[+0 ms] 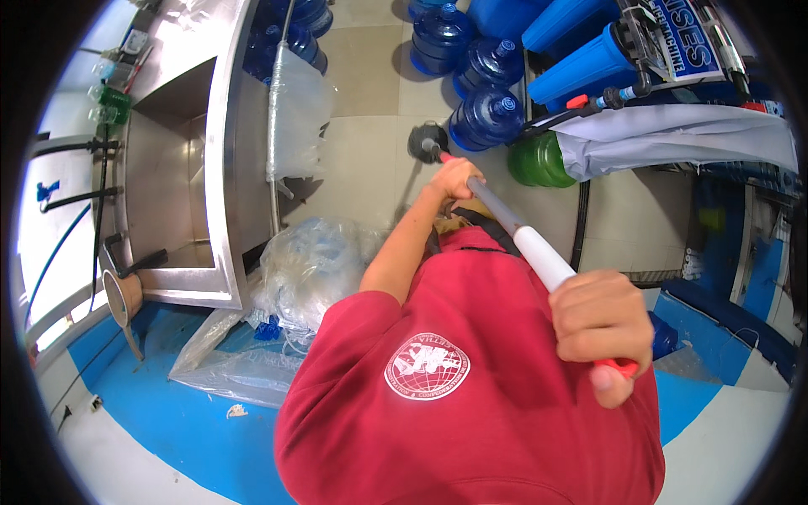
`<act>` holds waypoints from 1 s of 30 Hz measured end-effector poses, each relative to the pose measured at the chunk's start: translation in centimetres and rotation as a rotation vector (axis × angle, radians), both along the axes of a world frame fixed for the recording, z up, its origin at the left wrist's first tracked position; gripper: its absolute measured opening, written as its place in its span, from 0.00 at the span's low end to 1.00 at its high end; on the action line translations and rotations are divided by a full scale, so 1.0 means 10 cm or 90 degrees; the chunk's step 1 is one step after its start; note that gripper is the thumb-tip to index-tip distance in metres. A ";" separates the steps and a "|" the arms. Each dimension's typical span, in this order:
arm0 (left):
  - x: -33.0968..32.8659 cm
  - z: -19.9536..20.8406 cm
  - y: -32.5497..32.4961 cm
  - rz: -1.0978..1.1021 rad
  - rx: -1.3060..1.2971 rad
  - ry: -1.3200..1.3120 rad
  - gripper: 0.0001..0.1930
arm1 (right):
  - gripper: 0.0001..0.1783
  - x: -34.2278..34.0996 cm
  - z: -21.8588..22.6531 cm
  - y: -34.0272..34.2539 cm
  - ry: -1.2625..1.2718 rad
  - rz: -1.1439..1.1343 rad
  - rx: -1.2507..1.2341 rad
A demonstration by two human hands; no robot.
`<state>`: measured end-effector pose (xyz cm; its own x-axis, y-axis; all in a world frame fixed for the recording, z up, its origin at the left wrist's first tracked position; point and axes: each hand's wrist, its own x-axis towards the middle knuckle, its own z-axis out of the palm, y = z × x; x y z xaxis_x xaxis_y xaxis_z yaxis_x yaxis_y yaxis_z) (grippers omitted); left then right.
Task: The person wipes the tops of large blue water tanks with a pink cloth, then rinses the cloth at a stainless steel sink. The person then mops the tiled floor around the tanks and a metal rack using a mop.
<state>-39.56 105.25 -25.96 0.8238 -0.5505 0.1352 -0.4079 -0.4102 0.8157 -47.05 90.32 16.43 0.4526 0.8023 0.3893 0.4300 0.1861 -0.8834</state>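
A mop (497, 204) with a white, grey and red handle runs slantwise across my front. Its small dark head (427, 141) rests on the tiled floor, close to a blue water jug. Low on the handle, my left hand (457, 178) is wrapped round the shaft. My right hand (603, 328) grips the upper end near my chest, where a bit of red grip sticks out below the fist. Whether the head is a string or a brush type, I cannot tell.
Several blue water jugs (490, 118) stand ahead, beside a green jug (539, 160) and blue filter housings (585, 67). On the left is a steel sink (220, 181). A clear plastic bag (307, 261) of bottles lies by it, and a plastic sheet (300, 118) hangs from a rail.
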 end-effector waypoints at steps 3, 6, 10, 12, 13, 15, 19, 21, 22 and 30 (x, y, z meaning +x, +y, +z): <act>0.36 -0.19 0.05 0.055 0.058 0.023 0.10 | 0.08 0.06 -0.19 -0.01 -0.006 -0.005 -0.080; 0.70 -0.35 0.05 0.182 0.018 0.041 0.11 | 0.08 0.18 -0.53 0.09 -0.022 -0.039 -0.101; 0.96 -0.43 0.03 0.299 -0.027 0.109 0.09 | 0.07 0.37 -0.75 0.22 -0.034 -0.028 -0.115; 0.97 -0.41 -0.02 0.326 -0.084 0.153 0.11 | 0.09 0.48 -0.70 0.19 -0.027 -0.003 -0.094; 0.94 -0.39 -0.06 0.343 -0.099 0.105 0.10 | 0.09 0.55 -0.61 0.13 -0.018 0.030 -0.105; 0.86 -0.30 -0.15 0.359 -0.115 0.020 0.10 | 0.10 0.71 -0.39 -0.04 -0.002 0.083 -0.104; 0.63 0.01 -0.28 0.289 -0.022 0.030 0.11 | 0.14 1.12 -0.05 -0.34 0.052 0.128 0.071; 0.54 0.19 -0.28 0.229 0.012 0.055 0.09 | 0.17 1.36 0.07 -0.47 0.059 0.162 0.120; 0.51 0.27 -0.25 0.173 0.063 0.090 0.10 | 0.18 1.45 0.10 -0.51 0.049 0.184 0.142; 0.91 0.26 0.16 0.242 0.208 0.056 0.12 | 0.09 1.90 -0.32 -0.69 0.091 0.159 0.203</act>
<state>-30.46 106.86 -23.41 0.9747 -0.2112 -0.0733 -0.1152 -0.7554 0.6451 -28.01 83.43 13.22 0.3271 0.7441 0.5825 0.2146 0.5418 -0.8126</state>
